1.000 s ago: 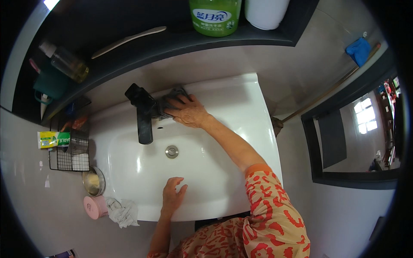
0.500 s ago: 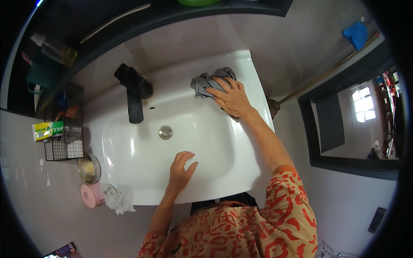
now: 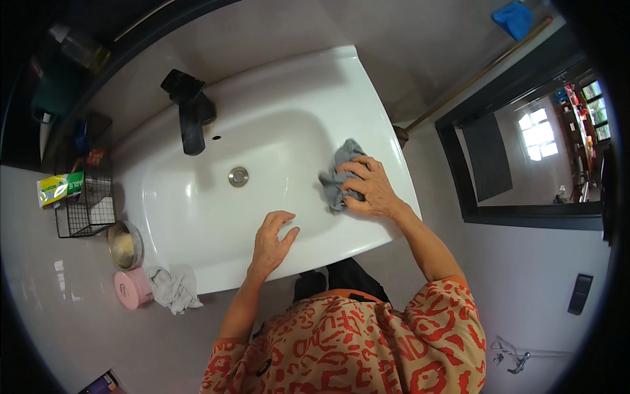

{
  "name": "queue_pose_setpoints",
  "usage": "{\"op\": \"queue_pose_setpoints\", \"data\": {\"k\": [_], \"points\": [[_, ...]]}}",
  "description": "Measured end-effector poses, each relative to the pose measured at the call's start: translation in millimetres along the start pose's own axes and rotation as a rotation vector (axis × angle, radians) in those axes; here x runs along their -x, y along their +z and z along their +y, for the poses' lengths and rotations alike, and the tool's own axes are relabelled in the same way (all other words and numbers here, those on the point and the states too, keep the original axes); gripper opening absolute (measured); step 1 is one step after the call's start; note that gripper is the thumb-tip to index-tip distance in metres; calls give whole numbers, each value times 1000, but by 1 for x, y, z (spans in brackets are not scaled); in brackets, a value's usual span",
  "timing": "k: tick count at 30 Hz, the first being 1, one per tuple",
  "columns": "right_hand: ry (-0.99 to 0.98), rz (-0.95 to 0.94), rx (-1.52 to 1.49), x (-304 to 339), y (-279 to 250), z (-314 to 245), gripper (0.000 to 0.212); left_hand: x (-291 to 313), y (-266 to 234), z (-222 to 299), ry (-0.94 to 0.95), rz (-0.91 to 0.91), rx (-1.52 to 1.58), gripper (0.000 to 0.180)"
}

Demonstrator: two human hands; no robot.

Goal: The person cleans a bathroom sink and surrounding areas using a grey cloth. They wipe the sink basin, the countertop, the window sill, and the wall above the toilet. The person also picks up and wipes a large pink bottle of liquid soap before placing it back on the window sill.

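Note:
My right hand [image 3: 369, 186] presses a crumpled grey cloth [image 3: 342, 178] against the right inner slope of a white washbasin [image 3: 367, 85]. Its fingers bend over the cloth's right part. Above the basin's near side, my left hand [image 3: 270, 243] hovers with nothing in it, thumb and fingers apart. A round metal drain [image 3: 238, 176] sits in the bowl, up and left of that hand. Behind it, a black faucet [image 3: 190, 111] rises from the back left of the basin.
Along the left side stand a black wire basket [image 3: 92, 203] with a yellow-green tube [image 3: 60, 188], a round metal bowl [image 3: 125, 245], a pink round container [image 3: 133, 289] and a pale crumpled cloth [image 3: 174, 289]. A dark shelf [image 3: 141, 36] runs behind the faucet. A dark-framed mirror [image 3: 512, 157] is at right.
My right hand has drawn the grey cloth from the basin's back right corner toward me, down to its right inner slope. My left hand stays nearly in place. The view has shifted slightly.

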State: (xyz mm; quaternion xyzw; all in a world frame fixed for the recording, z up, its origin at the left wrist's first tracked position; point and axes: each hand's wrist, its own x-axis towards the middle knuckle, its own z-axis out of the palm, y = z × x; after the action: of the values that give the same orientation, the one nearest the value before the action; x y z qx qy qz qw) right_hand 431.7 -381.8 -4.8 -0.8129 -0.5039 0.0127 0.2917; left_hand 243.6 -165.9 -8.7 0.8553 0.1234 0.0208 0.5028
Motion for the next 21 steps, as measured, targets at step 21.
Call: {"op": "queue_pose_setpoints", "data": {"k": [21], "points": [[75,65,268,69,37,-97,46,72,-2,-19,135,296,147,28]]}}
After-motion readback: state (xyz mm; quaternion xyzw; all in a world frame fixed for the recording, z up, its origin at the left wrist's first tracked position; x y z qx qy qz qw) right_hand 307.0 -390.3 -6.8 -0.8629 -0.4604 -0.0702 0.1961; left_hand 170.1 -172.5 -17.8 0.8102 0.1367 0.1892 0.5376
